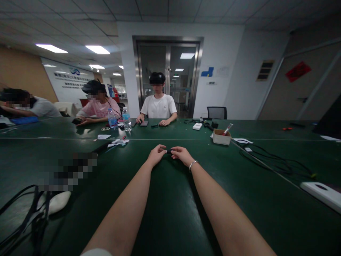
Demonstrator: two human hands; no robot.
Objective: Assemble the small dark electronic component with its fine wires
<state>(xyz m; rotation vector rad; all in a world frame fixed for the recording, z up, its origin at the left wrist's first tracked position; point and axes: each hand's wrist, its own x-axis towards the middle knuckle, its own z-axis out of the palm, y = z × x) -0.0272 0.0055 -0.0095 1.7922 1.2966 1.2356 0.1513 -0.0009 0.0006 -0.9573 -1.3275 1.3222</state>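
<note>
A small black object (168, 151) is held between my two hands, just above the green table (170, 199). My left hand (157, 155) pinches its left end with thumb and fingers. On its other end, my right hand (181, 155) has its fingertips closed; a silver bracelet (193, 165) circles that wrist. The object is too small and dark to name.
Water bottles (126, 120), paper scraps (118, 142) and a small box (221, 137) stand or lie beyond my hands. Cables (277, 158) and a white device (321, 193) lie right, black straps (34, 213) left. People sit across the table.
</note>
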